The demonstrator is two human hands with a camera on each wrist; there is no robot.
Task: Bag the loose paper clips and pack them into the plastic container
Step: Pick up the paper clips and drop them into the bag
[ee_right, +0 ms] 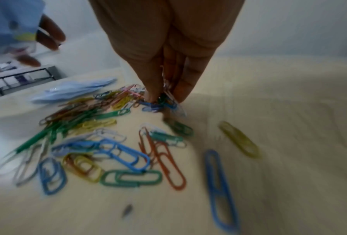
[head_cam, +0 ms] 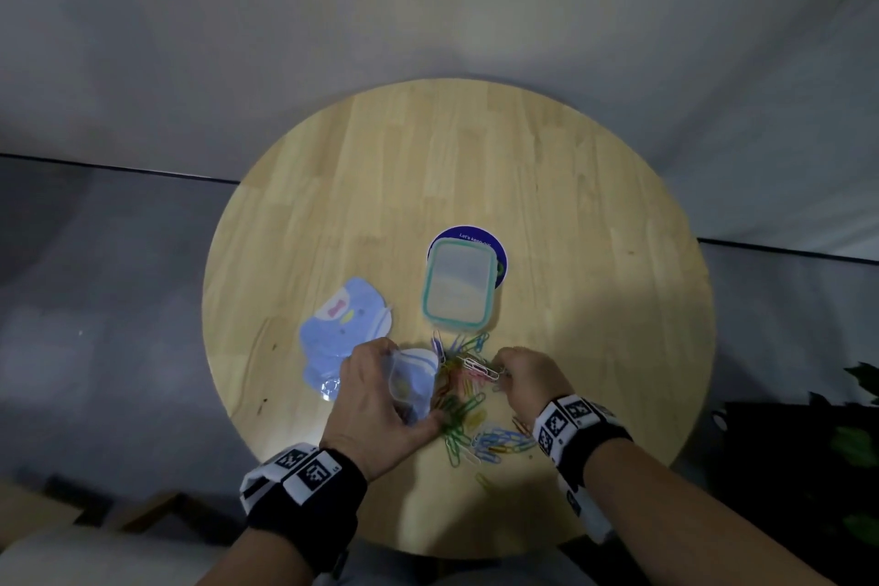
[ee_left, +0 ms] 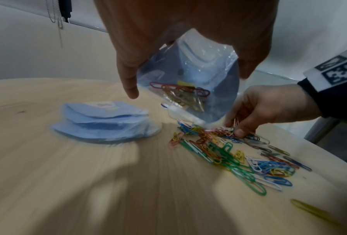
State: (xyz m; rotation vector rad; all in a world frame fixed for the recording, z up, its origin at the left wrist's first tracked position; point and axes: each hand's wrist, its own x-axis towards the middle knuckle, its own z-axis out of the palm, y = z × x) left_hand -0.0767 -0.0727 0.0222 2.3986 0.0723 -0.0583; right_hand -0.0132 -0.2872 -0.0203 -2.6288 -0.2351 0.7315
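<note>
Coloured paper clips (head_cam: 463, 400) (ee_left: 229, 152) (ee_right: 100, 143) lie scattered on the round wooden table (head_cam: 571, 214). My left hand (head_cam: 376, 400) (ee_left: 168, 47) holds a small clear and blue bag (head_cam: 413, 378) (ee_left: 190, 89) above the table, with several clips inside it. My right hand (head_cam: 523, 378) (ee_left: 269, 108) (ee_right: 166, 93) pinches a few clips at the far side of the pile. The plastic container (head_cam: 457, 283) with a teal-rimmed lid stands shut just beyond the clips.
A stack of blue bags (head_cam: 345, 328) (ee_left: 106, 120) (ee_right: 74, 90) lies left of the clips. A dark round sticker (head_cam: 494, 247) shows under the container. One yellow clip (ee_left: 313, 211) (ee_right: 239, 139) lies apart. Plant leaves (head_cam: 856, 443) are at the right, below the table edge.
</note>
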